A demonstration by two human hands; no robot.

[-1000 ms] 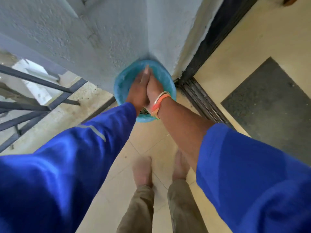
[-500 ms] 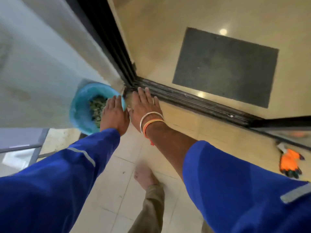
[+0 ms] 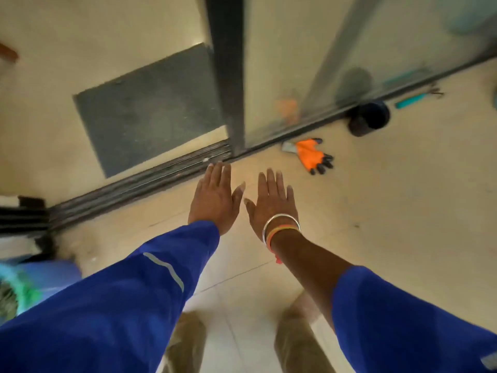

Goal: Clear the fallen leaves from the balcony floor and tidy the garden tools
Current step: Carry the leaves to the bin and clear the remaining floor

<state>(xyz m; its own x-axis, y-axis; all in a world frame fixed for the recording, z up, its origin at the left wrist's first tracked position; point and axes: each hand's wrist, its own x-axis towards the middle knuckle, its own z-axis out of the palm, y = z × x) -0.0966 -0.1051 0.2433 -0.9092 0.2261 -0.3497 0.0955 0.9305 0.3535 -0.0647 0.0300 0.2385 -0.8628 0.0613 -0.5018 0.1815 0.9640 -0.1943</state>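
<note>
Fingers (image 3: 270, 181) of the left hand (image 3: 213, 200) and right hand (image 3: 271, 204) stretch straight and flat, side by side, holding nothing. At two o'clock from the right fingertips, near but apart, an orange glove (image 3: 312, 157) lies on the floor (image 3: 403, 211). Farther out at two o'clock are a dark pot (image 3: 369, 118) and a teal-handled tool (image 3: 411, 100).
</note>
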